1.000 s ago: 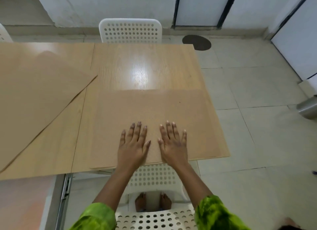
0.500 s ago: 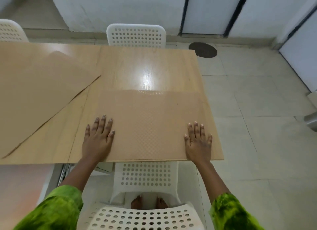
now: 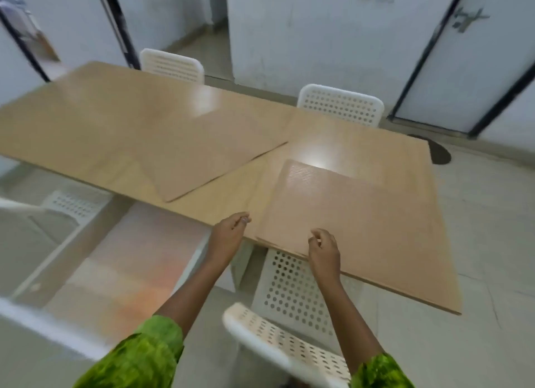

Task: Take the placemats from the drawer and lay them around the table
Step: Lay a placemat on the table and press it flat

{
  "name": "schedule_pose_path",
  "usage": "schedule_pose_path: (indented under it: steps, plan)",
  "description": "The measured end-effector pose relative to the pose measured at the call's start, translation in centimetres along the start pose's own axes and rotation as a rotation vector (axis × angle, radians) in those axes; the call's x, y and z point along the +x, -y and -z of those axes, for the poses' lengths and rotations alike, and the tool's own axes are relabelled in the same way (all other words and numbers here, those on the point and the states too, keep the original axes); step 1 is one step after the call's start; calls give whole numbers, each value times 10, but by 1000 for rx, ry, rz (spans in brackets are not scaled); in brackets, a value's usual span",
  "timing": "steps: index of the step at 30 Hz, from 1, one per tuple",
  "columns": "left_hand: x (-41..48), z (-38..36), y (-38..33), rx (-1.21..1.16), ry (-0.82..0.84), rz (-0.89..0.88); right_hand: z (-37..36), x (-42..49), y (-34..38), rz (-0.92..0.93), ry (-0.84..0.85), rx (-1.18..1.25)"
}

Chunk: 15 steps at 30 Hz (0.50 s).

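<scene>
Tan and finely dimpled, the mat [image 3: 347,219] lies flat on the right end of the tabletop [image 3: 115,121], with its near edge at the tabletop's near edge, straight in front of me. At that edge I seem to see more than one layer, but blur keeps me from being sure.

My right hand [image 3: 322,250] hangs over the mat's near edge, towards its left corner. Its fingers [image 3: 315,237] are curled in towards the thumb, and I cannot tell whether they grip the edge or only hover at it. My left hand [image 3: 227,235] is just beside the mat's left near corner, over bare tabletop. Its fingers [image 3: 241,220] are loosely curled, tips close to the thumb, and I see nothing in them.

A second mat [image 3: 202,159] lies further left near the middle of the tabletop, askew, one corner pointing at the first mat but apart from it.

A white perforated chair [image 3: 289,289] stands tucked under the tabletop between my arms, and its back [image 3: 289,347] crosses below my right forearm. Two more white chairs [image 3: 170,64] [image 3: 341,105] stand at the far side. Below the tabletop on my left is a pinkish surface [image 3: 124,266], too blurred to name. White doors [image 3: 463,69] with black frames line the far wall. My sleeves [image 3: 139,358] are green.
</scene>
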State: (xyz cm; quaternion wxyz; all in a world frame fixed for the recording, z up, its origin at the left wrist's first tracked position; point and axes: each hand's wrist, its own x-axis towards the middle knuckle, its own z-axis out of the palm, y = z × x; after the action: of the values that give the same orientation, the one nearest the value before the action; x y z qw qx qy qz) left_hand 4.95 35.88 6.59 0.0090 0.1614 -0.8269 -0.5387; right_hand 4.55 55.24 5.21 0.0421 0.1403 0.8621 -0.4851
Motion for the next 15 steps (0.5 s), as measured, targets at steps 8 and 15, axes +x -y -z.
schedule_pose_path:
  steps: [8, 15]
  plan:
    - [-57, 190, 71, -146, -109, 40, -153, -122, 97, -90, 304, 302]
    - [-71, 294, 110, -300, -144, 117, -243, -174, 153, -99, 427, 350]
